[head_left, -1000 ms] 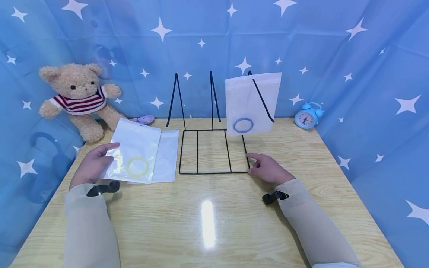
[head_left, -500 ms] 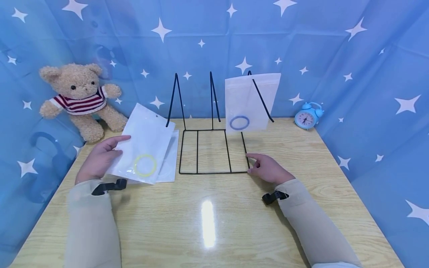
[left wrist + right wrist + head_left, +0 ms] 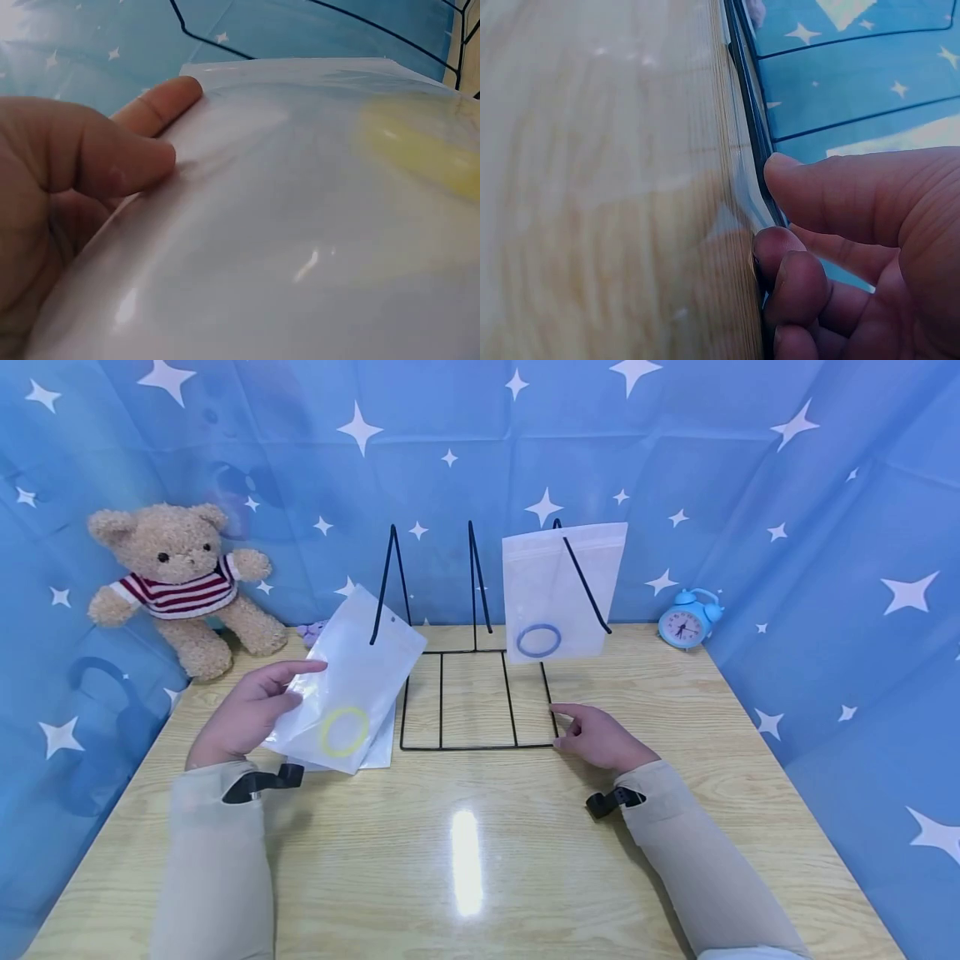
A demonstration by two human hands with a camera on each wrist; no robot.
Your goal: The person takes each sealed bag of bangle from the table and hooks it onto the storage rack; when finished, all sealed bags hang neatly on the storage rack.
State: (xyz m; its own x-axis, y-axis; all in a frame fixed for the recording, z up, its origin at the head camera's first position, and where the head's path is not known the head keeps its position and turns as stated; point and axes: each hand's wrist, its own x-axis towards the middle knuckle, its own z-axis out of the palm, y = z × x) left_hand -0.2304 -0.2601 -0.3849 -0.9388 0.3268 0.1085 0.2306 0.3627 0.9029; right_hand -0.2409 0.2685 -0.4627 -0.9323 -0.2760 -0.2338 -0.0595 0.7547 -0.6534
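With our left grip we pinch the left edge of the yellow-ringed bag over the tabletop, long axis leaning up and rightward, hole showing near the left prong of the rack, whose right side our right grip holds.

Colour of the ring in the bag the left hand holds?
Yellow; the ring shows best in the head view.

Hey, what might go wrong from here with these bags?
The left hand pinches the yellow-ring bag near one side edge, so it might slip. It overlaps the left hook in the head view and could snag. The blue-ring bag on the right hook might swing if the rack is bumped.
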